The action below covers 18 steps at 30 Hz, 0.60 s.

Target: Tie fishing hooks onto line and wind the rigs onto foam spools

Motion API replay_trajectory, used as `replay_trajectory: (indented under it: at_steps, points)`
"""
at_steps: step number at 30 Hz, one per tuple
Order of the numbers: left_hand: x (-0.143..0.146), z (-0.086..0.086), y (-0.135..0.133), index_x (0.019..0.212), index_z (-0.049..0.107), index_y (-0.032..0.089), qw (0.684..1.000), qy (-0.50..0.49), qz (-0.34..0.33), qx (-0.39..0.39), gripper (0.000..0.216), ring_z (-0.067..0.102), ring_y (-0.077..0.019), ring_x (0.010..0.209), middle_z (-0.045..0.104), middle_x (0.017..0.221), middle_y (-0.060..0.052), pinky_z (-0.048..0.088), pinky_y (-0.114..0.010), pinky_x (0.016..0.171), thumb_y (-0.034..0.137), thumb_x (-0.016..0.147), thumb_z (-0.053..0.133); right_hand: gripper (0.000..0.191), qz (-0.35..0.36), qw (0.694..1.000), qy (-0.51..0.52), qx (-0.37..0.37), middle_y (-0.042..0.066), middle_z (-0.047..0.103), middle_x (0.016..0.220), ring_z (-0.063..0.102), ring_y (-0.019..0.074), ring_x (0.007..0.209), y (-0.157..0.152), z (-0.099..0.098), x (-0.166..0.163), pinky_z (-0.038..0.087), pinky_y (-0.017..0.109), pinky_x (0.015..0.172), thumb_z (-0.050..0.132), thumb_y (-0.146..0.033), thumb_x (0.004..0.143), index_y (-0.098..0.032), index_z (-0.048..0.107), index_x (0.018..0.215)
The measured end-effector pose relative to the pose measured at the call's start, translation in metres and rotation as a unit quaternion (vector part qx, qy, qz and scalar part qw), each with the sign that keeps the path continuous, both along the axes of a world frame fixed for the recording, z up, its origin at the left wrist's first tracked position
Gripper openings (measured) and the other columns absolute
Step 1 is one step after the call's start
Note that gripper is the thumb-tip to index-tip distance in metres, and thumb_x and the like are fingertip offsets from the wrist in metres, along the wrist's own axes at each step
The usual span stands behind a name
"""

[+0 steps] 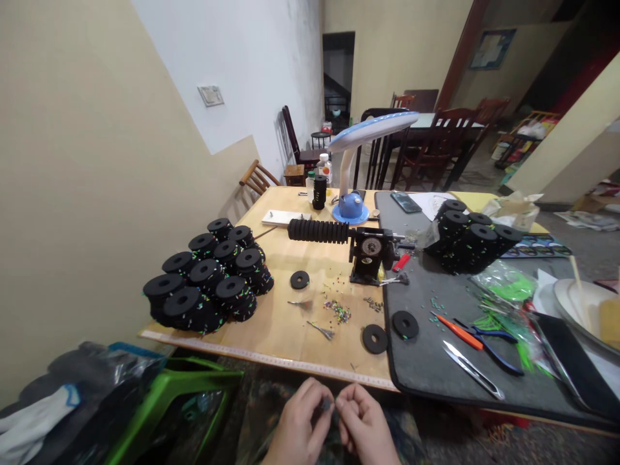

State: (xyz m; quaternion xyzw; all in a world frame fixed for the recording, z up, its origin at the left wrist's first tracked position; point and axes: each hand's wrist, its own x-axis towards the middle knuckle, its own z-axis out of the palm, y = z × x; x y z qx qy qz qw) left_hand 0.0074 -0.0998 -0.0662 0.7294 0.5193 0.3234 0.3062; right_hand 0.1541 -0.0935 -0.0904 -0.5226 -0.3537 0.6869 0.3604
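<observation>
Just off the near table edge, my left hand (305, 420) and my right hand (362, 423) meet with fingertips almost touching. Both are closed in a pinch. A small dark bit shows between the left fingers, too small to name; what the right fingers hold is hidden. Beyond them on the wood lie tufts of thin grey strands (322, 331), a scatter of tiny coloured beads (339, 311) and a black foam ring (374, 339). A second foam ring (299, 279) lies further back. Behind stands a small black device (371, 248) with a ribbed black roll sticking out leftward.
Stacked black foam rings (208, 271) fill the table's left side, with more stacks (465, 232) at the right rear. Orange-handled tool (458, 330), pliers (494, 339) and tweezers (472, 371) lie on the grey mat (426, 361). A blue lamp (351, 210) stands behind; a green stool (179, 400) is lower left.
</observation>
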Motion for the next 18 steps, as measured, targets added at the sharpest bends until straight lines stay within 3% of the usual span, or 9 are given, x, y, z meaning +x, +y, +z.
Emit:
replay_trajectory:
  at_steps: [6,14,18]
  points:
    - [0.001,-0.001,0.000,0.081,0.057,0.019,1.000,-0.009,-0.007,-0.011,0.013,0.059,-0.0166,0.069,0.059,0.076,-0.004,0.044,-0.023,0.061,0.016,0.090,0.048,0.062,-0.005,1.000,0.013,0.011,-0.012,0.043,0.033,0.026,0.0037,0.028,-0.001,-0.005,0.000,0.019,0.015,0.033,0.063,-0.081,0.061,-0.021,0.047,0.071]
    - [0.006,-0.004,-0.003,0.076,0.057,0.019,0.989,-0.084,0.012,-0.124,0.013,0.058,-0.0152,0.063,0.056,0.072,-0.001,0.044,-0.023,0.060,0.017,0.088,0.050,0.056,-0.054,0.995,0.080,0.002,-0.014,0.039,0.033,0.019,0.0029,0.029,0.000,-0.012,0.003,0.012,0.014,0.032,0.067,-0.074,0.066,-0.023,0.045,0.071]
    - [0.007,-0.003,-0.002,0.075,0.055,0.019,0.986,-0.098,0.021,-0.130,0.012,0.056,-0.0156,0.065,0.055,0.071,-0.001,0.044,-0.023,0.059,0.017,0.086,0.051,0.057,-0.048,0.997,0.064,0.018,-0.013,0.042,0.034,0.021,0.0033,0.030,0.000,-0.009,0.004,0.013,0.014,0.033,0.063,-0.077,0.067,-0.023,0.045,0.072]
